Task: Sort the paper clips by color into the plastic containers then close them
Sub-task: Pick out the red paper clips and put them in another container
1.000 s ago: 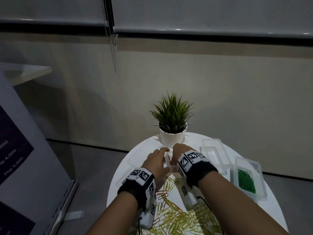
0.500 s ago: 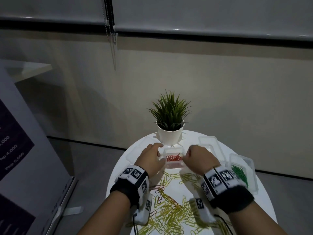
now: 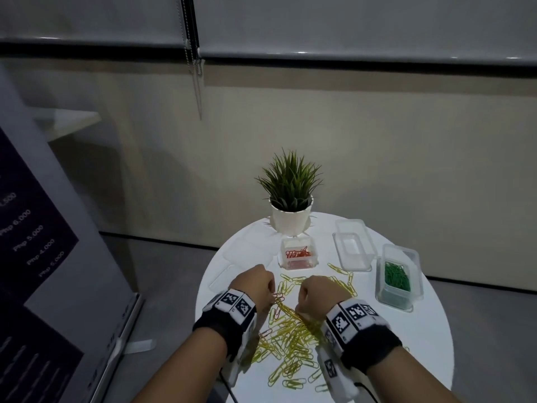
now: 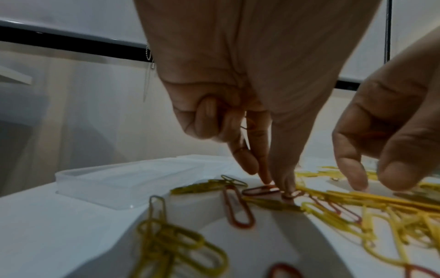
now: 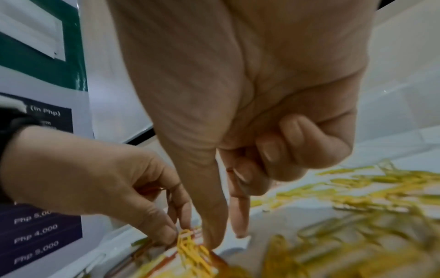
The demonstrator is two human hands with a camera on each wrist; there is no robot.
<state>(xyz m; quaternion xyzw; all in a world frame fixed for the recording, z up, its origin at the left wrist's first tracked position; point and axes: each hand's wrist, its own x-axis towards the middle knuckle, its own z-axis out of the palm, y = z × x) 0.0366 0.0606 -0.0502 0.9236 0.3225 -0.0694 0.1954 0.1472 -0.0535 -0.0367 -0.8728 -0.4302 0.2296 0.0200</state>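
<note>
Both hands have drawn back from the red-clip container (image 3: 297, 254) near the bench's far edge to the mixed pile of paper clips (image 3: 290, 335) at the bench's middle. Left hand (image 3: 255, 289) has its smaller fingers curled into the palm, with a trace of red wire visible among them, while thumb and forefinger (image 4: 264, 169) reach down and pinch at a red clip (image 4: 260, 190) lying on the bench (image 3: 436, 344). Right hand (image 3: 316, 295) is likewise curled, its thumb and forefinger extended onto the yellow clips; a glimpse of red shows between its folded fingers, though whether it holds a clip there cannot be told. Green clips lie in the container (image 3: 398, 280) by the right edge; an empty container (image 3: 353, 251) stands between it and the red one, and loose lids (image 3: 232, 266) lie toward the left edge. Likely faults: a yellow clip hooked onto the red one rides along into the wrong container; clips already tucked in a palm slip out as the pinch opens; sweeping fingers push clips off the round bench's near edge.
</note>
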